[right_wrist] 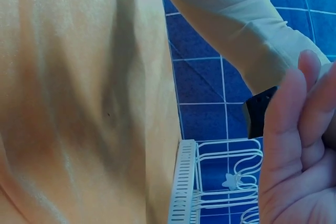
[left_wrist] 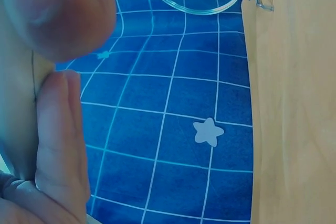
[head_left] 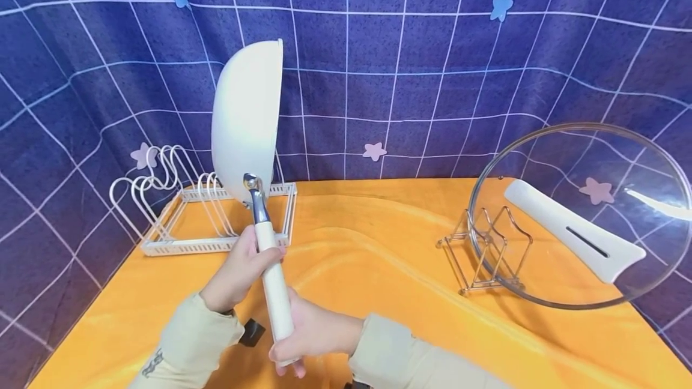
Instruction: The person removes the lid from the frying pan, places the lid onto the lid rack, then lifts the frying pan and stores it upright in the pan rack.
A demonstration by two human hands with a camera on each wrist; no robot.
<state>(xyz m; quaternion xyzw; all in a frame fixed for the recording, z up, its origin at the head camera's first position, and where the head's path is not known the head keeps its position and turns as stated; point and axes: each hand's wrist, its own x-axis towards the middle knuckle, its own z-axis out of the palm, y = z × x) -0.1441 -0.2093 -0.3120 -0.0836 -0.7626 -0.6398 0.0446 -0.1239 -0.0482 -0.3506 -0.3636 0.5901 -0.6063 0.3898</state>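
A white wok (head_left: pixel 244 113) is held up on its side in the head view, its bowl pointing away and its open face turned to the right. A metal bracket joins the bowl to its long white handle (head_left: pixel 277 299). My left hand (head_left: pixel 238 272) grips the handle's upper part, thumb laid across it. Lower down, my right hand (head_left: pixel 316 328) holds the handle near its end. In the left wrist view, left-hand fingers (left_wrist: pixel 60 140) wrap the handle; the right wrist view shows my right hand (right_wrist: pixel 299 145) with curled fingers, the handle hidden there.
Behind the wok stands a white wire dish rack (head_left: pixel 189 248) on the orange-covered table (head_left: pixel 378 251). A large glass lid (head_left: pixel 573 304) with a white grip (head_left: pixel 575 230) leans in a small metal wire stand (head_left: pixel 486 257) at the right. A blue gridded curtain (head_left: pixel 378 41) hangs behind.
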